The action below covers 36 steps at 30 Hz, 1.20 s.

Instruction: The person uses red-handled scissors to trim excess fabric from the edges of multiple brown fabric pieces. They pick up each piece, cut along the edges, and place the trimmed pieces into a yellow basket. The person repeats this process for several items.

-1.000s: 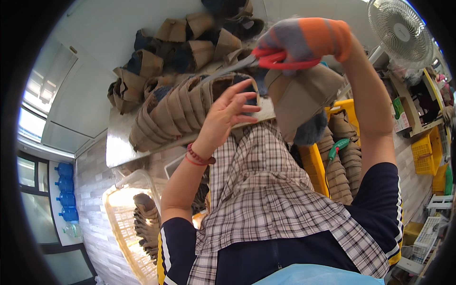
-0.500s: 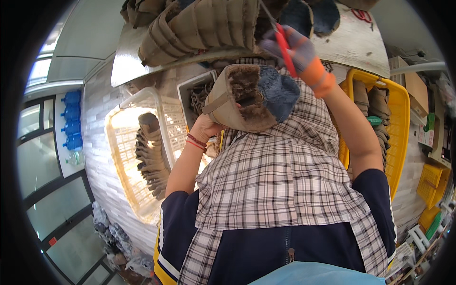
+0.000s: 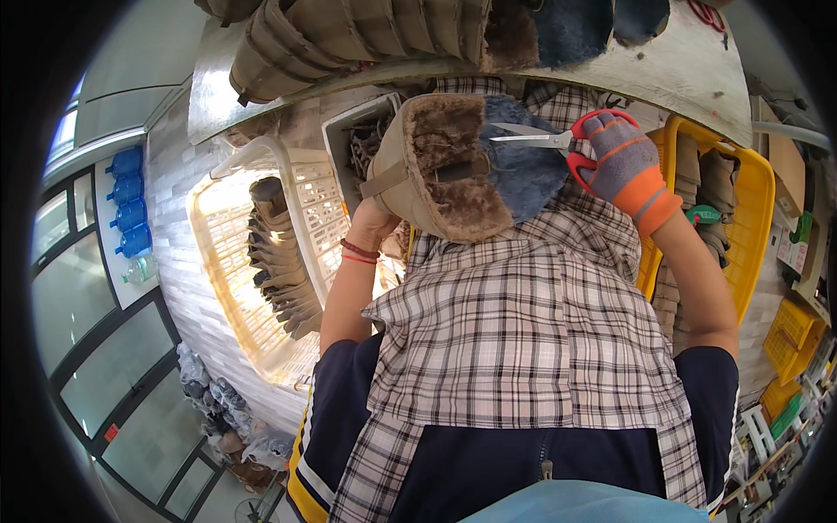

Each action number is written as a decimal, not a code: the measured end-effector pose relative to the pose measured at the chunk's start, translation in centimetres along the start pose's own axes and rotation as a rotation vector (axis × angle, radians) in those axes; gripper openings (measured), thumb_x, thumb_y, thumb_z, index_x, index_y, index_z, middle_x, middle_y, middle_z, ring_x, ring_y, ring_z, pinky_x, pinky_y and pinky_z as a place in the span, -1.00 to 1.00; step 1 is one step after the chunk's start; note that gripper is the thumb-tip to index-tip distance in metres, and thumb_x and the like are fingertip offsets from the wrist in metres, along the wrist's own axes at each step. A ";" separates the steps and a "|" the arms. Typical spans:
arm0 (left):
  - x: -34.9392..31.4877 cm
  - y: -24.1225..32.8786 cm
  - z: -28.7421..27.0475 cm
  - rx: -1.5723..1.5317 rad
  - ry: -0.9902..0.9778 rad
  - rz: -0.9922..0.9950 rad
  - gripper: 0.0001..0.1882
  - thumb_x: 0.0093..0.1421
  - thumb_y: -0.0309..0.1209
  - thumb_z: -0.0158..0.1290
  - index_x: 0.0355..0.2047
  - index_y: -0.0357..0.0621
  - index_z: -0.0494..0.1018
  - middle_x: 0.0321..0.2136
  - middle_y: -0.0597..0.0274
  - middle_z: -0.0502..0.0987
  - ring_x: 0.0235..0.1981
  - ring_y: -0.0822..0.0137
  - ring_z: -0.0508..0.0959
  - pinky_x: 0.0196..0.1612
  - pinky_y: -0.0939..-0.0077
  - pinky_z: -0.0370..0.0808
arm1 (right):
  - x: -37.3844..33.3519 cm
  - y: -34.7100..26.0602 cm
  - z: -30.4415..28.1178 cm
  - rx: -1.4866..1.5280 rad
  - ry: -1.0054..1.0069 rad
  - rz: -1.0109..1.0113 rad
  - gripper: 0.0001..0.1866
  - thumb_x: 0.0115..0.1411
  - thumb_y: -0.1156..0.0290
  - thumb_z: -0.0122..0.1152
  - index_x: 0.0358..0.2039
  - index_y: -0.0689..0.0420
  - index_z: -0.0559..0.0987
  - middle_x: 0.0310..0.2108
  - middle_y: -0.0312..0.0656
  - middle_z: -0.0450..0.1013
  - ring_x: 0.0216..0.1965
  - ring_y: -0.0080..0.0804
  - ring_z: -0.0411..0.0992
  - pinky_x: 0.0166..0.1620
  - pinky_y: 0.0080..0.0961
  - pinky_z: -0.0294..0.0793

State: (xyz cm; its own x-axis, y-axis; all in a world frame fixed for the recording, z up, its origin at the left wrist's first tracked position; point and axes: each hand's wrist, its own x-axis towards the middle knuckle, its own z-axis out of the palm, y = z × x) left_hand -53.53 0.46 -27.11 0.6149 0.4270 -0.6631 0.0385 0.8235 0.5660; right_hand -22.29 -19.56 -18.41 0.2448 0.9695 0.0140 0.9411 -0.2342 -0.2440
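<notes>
Scissors (image 3: 551, 140) parted over a fur-lined piece (image 3: 466, 205).
The left hand (image 3: 372, 222) grips the piece's tan side, fingers mostly hidden; the gloved right hand (image 3: 622, 160) curls round the red handles, blades against blue fur. The piece is above the apron (image 3: 488, 331), near the table (image 3: 671, 91).

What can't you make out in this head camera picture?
In the head view:
Left grip: mostly hidden behind the fur-lined piece.
Red-handled tool on the table: cut off by the top edge.
Gray bin: right side blocked by that same piece.
</notes>
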 end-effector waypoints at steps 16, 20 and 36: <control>3.7 -2.3 0.4 0.230 -0.195 0.517 -0.47 0.21 -0.27 0.07 0.13 -0.21 0.23 0.07 0.23 0.33 0.05 0.31 0.32 0.14 0.41 0.25 | 0.7 1.2 0.2 -0.024 -0.086 -0.170 -0.67 -0.10 0.26 0.32 -0.31 0.06 0.48 -0.33 -0.19 0.43 -0.29 -0.18 0.42 -0.25 -0.29 0.44; 3.8 -2.5 0.3 0.103 -0.221 0.484 -0.49 0.22 -0.27 0.05 0.12 -0.21 0.23 0.06 0.24 0.33 0.04 0.31 0.33 0.12 0.43 0.27 | 0.9 1.2 0.8 -0.009 -0.064 -0.199 -0.67 -0.09 0.25 0.32 -0.30 0.05 0.49 -0.35 -0.18 0.44 -0.29 -0.19 0.43 -0.25 -0.30 0.44; 5.4 -2.6 1.3 -0.206 -0.286 0.371 -0.54 0.25 -0.27 -0.01 0.11 -0.17 0.25 0.03 0.24 0.37 0.02 0.32 0.37 0.09 0.42 0.32 | 3.8 -1.0 -0.2 -0.129 0.166 -0.249 -0.65 -0.09 0.23 0.31 -0.29 0.06 0.47 -0.34 -0.17 0.42 -0.32 -0.21 0.42 -0.30 -0.32 0.44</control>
State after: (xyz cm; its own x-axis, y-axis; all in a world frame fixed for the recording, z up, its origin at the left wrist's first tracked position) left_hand -49.23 0.12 -31.55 0.7499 0.6088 -0.2587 -0.3615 0.7047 0.6104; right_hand -22.27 -15.62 -17.86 0.0283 0.9754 0.2187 0.9960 -0.0091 -0.0887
